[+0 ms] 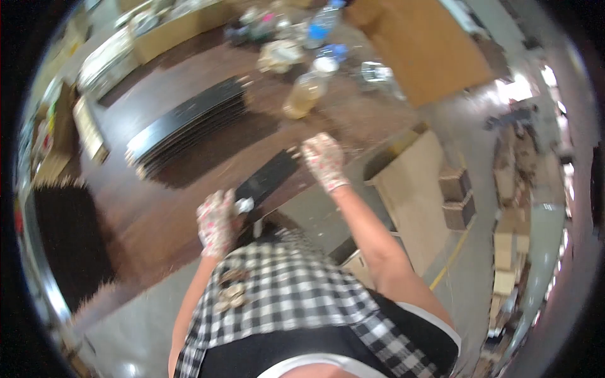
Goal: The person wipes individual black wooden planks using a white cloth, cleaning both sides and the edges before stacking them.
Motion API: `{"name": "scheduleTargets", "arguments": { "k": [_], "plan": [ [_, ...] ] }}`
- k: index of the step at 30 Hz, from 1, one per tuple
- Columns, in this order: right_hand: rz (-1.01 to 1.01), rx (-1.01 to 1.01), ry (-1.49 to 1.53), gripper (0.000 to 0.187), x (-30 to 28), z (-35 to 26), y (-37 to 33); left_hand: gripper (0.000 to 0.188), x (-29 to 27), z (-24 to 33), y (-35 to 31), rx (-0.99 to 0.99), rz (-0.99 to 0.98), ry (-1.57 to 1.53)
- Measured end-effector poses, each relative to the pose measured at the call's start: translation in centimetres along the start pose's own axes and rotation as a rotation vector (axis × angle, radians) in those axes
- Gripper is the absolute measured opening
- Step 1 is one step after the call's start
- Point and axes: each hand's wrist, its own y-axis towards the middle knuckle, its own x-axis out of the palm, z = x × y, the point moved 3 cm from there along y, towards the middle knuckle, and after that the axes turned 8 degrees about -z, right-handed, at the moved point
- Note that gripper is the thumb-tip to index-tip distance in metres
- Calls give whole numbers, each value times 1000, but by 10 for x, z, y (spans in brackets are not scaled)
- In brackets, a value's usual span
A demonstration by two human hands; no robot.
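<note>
A narrow black board (268, 176) lies slantwise near the table's front edge. My left hand (216, 223), in a white glove with a red pattern, is closed at the board's near left end. A small shiny white thing (244, 205) shows by its thumb, too blurred to name. Short pale wooden dowels (293, 152) stick out at the board's far right end. Right beside them is my right hand (323, 162), in a matching glove, with its fingers curled; whatever it pinches is hidden. Behind the board, a stack of black boards (189, 123) has similar dowels at its ends.
On the brown table (157, 217), a bottle of yellowish liquid (305, 94) stands beyond my right hand. A blue-labelled water bottle (321, 28) and clear plastic items are farther back. A cardboard sheet (419, 47) lies at the far right. A dark bristly block (69, 242) is at the left.
</note>
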Motion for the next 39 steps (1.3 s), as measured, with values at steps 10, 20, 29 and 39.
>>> {"name": "scheduleTargets", "arguments": {
  "k": [10,20,29,39],
  "plan": [
    [-73,243,1222,13,12,-40,-41,57,-4,10,0,-77,2,112],
    [-139,479,1217,27,20,-30,-51,39,-9,12,0,23,49,97],
    [-242,276,471,28,17,-45,-41,60,-5,4,-3,-49,-70,84],
    [-174,-134,67,40,36,-66,-54,44,-5,2,-4,59,116,117]
  ]
}}
